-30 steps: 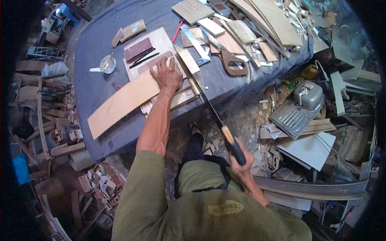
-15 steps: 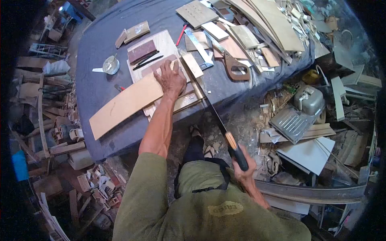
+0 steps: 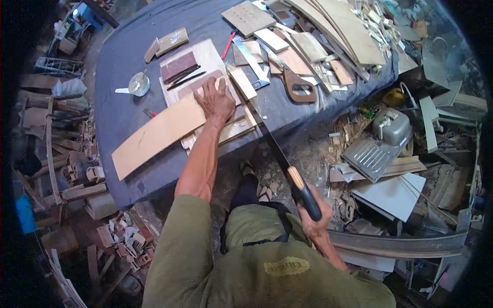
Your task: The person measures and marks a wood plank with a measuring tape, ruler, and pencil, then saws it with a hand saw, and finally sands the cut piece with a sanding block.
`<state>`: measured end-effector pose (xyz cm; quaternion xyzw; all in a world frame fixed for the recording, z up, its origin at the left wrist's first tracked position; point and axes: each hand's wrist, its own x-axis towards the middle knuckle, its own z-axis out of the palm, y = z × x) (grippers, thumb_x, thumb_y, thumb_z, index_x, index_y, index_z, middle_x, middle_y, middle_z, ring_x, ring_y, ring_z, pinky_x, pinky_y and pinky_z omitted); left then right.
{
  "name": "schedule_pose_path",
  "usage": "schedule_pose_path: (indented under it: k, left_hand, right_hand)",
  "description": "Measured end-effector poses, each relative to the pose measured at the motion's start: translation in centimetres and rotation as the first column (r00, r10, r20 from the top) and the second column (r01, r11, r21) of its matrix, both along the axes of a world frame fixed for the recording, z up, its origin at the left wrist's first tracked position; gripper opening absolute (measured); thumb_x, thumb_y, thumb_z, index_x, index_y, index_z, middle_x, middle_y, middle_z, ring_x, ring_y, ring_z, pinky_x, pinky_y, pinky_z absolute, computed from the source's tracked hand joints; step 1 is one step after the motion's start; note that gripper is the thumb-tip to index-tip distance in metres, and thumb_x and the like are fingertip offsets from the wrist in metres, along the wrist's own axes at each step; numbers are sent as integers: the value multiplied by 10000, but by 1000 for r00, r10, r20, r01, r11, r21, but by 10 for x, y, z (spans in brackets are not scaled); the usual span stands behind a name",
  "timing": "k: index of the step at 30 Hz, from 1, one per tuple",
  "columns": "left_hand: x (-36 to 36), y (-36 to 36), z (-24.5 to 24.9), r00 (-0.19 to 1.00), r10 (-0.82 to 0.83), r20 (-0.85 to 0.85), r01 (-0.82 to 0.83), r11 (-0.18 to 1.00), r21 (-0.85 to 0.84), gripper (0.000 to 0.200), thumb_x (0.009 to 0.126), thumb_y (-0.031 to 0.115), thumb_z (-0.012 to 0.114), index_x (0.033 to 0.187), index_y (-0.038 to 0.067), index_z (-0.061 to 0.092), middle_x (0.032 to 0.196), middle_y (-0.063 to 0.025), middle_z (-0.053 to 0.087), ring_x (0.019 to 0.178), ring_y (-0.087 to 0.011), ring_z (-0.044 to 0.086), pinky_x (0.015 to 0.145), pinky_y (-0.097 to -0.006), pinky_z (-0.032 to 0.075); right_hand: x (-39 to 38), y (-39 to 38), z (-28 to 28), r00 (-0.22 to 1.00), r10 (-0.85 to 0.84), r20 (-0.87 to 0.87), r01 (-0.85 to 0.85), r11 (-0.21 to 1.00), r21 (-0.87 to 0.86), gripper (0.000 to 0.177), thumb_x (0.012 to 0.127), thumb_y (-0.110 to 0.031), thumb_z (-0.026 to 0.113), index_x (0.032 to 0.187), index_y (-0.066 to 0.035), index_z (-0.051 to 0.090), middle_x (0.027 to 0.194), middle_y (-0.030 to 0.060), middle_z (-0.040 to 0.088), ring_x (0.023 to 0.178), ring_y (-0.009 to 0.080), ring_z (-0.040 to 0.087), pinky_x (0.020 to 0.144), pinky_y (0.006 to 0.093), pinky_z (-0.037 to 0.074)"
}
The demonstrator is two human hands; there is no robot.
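Observation:
My left hand (image 3: 216,100) bears down on a long pale wooden board (image 3: 154,132), its bent fingers gripping near the board's right end. Under that end lies a stack of flat wood pieces (image 3: 239,128) at the table's near edge. In my right hand (image 3: 314,218) is the black handle of a handsaw (image 3: 277,151). The dark blade slants up and away, crossing the table edge close to the right end of the board. A short pale wood piece (image 3: 242,83) lies just beyond the blade. Where teeth meet wood is too small to make out.
On the cloth-covered table (image 3: 120,66) are a small pot (image 3: 139,84), a try square (image 3: 251,62), a red pencil-like stick (image 3: 228,45) and a second handsaw (image 3: 299,87). Scrap wood (image 3: 313,46) is heaped at the far right. A metal sink (image 3: 372,151) lies on the cluttered floor.
The handsaw and my right hand have shifted slightly toward the lower right. My left hand stays on the board, and the whole view has moved a little.

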<state>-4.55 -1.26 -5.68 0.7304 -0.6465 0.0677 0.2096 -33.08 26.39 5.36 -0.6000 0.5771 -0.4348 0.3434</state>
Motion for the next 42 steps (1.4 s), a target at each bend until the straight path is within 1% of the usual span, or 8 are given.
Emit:
schedule_pose_path:
  k: [10, 16, 20, 23, 26, 35, 38, 42]
  left_hand:
    - [-3, 0, 0, 1000, 25, 6, -25, 999, -25, 370, 867, 191, 623, 1230, 131, 662, 1348, -91, 536, 1337, -283, 442, 1121, -700, 218]
    - [1, -2, -4, 1000, -15, 20, 16, 999, -49, 328, 867, 209, 640, 1181, 125, 683, 1349, -93, 544, 1327, -292, 449, 1127, -712, 198]
    - [6, -5, -13, 998, -32, 48, 35, 997, -74, 353, 853, 218, 657, 1193, 128, 685, 1335, -99, 551, 1310, -295, 462, 1125, -713, 195]
    - [1, -3, -4, 1000, -19, 23, 20, 999, -50, 373, 855, 219, 657, 1218, 135, 682, 1342, -97, 548, 1312, -292, 462, 1109, -693, 228]
    - [3, -2, -5, 999, -7, 43, 8, 1000, -30, 365, 879, 225, 644, 1231, 132, 670, 1354, -99, 540, 1314, -293, 457, 1094, -680, 252]
    - [4, -3, -6, 998, -13, 60, 16, 999, -52, 356, 880, 237, 628, 1221, 150, 690, 1337, -112, 566, 1298, -309, 486, 1096, -669, 269]
    - [0, -2, -5, 1000, 6, -17, -6, 1000, -24, 378, 896, 225, 627, 1258, 128, 674, 1372, -111, 529, 1340, -295, 433, 1096, -701, 255]
    - [2, 2, -2, 1000, -2, 10, 2, 1000, 17, 378, 900, 233, 626, 1261, 127, 656, 1383, -103, 521, 1349, -297, 427, 1092, -696, 251]
  right_hand:
    - [22, -44, -15, 1000, 16, 24, -21, 982, 188, 537, 827, 1, 675, 1358, -64, 627, 921, 136, 727, 741, 129, 680, 683, 281, 532]
    - [0, 4, -41, 999, -30, -45, 21, 983, -185, 544, 821, -5, 666, 1359, -76, 625, 929, 185, 749, 753, 157, 714, 666, 285, 531]
    - [28, -55, -33, 998, -4, 68, -3, 994, 107, 544, 813, -2, 661, 1353, -43, 617, 897, 162, 742, 737, 149, 711, 687, 293, 547]
    - [22, -48, -31, 997, -11, 76, 0, 990, 140, 537, 812, -17, 674, 1346, -50, 622, 825, 125, 707, 683, 133, 669, 670, 286, 537]
    - [-4, 4, -62, 999, -26, 30, 28, 997, -78, 532, 818, -28, 680, 1346, -68, 626, 772, 91, 662, 647, 116, 617, 640, 272, 512]
    - [32, -70, -12, 994, -11, 109, -7, 987, 162, 566, 806, -1, 680, 1365, -61, 617, 801, 101, 690, 706, 135, 645, 679, 279, 519]
    - [16, -39, -12, 999, 11, 34, -11, 1000, -20, 562, 808, 5, 669, 1364, -55, 616, 843, 116, 699, 744, 129, 660, 695, 278, 525]
    - [-9, 6, -5, 999, -10, 38, 8, 999, 46, 499, 842, -7, 674, 1339, 3, 629, 979, 98, 724, 855, 118, 649, 763, 272, 527]
